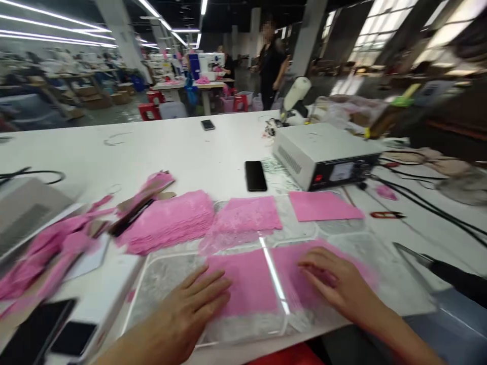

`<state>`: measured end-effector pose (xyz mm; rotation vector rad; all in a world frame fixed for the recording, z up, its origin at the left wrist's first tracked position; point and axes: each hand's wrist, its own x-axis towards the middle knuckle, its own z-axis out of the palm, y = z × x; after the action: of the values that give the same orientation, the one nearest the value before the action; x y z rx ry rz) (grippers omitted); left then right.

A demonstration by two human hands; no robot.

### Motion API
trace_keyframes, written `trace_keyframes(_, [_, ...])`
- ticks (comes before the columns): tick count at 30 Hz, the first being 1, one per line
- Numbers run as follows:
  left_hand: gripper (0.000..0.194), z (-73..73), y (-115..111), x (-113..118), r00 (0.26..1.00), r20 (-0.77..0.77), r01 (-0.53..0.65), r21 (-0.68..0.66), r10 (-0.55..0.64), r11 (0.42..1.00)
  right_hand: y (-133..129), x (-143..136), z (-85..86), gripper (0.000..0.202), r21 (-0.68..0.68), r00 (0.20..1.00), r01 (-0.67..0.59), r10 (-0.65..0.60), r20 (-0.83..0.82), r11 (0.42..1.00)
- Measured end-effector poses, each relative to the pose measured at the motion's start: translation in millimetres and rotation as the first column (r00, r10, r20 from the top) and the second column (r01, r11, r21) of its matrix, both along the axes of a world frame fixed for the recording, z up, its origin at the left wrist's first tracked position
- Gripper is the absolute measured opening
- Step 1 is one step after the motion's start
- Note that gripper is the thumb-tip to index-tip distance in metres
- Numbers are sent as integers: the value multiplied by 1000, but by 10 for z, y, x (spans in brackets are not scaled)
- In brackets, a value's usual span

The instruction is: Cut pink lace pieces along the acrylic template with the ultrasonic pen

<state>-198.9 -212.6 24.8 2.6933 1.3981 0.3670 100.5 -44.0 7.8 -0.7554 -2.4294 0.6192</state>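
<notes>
Pink fabric (pixel 243 284) lies flat under 2 hands, left (pixel 198 304) and right (pixel 335 284).

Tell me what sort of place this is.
Probably a garment workshop: pink fabric lies in stacks on the white table, what looks like a sewing machine stands beyond, and strip lights run overhead.

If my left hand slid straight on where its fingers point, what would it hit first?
The left hand would meet the pink fabric piece already under its fingertips, then probably the shiny pale strip; contact height is unclear.
</notes>
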Motion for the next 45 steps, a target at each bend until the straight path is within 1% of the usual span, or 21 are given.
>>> trace_keyframes(2, [58, -29, 277, 152, 995, 9, 95, -26, -95, 995, 86, 272, -26, 16, 37, 983, 180, -177, -56, 983])
trace_keyframes(4, [56, -59, 566, 351, 985, 17, 171, -59, -170, 983, 125, 561, -98, 15, 109, 944, 325, -316, -97, 939])
trace_keyframes(5, [54, -74, 701, 457, 979, 18, 204, -74, -203, 976, 128, 698, -145, 15, 145, 924, 379, -366, -108, 914])
trace_keyframes(8, [48, -110, 1015, 727, 957, 12, 289, -98, -289, 952, 97, 1029, -273, 14, 222, 881, 473, -458, -119, 852])
trace_keyframes(11, [44, -119, 1168, 862, 940, -8, 338, -111, -341, 934, 63, 1217, -330, 13, 223, 861, 508, -492, -126, 832])
trace_keyframes(16, [32, -103, 1227, 880, 950, 20, 312, -129, -312, 941, 94, 1286, -336, 15, 137, 854, 517, -499, -147, 845])
trace_keyframes(20, [25, -99, 1235, 899, 957, 61, 289, -147, -283, 946, 153, 1266, -349, 16, 116, 856, 513, -495, -153, 851])
trace_keyframes(24, [23, -90, 1244, 915, 964, 80, 264, -155, -254, 952, 202, 1266, -357, 18, 107, 881, 473, -466, -79, 875])
trace_keyframes(28, [24, -67, 1254, 892, 960, 120, 269, -163, -251, 949, 248, 1289, -339, 20, 80, 908, 417, -418, 4, 905])
trace_keyframes(33, [26, -59, 1263, 864, 960, 86, 277, -202, -265, 939, 296, 1307, -304, 18, 79, 937, 334, -340, 83, 939])
trace_keyframes(38, [22, -58, 1265, 879, 963, 103, 264, -209, -248, 941, 322, 1298, -275, 19, 112, 931, 315, -330, 157, 942])
trace_keyframes(41, [22, -67, 1256, 890, 963, 115, 262, -191, -243, 946, 318, 1301, -267, 19, 112, 929, 321, -336, 155, 940])
trace_keyframes(45, [22, -106, 1235, 881, 968, 112, 244, -182, -227, 953, 290, 1316, -263, 17, 79, 932, 321, -330, 151, 944])
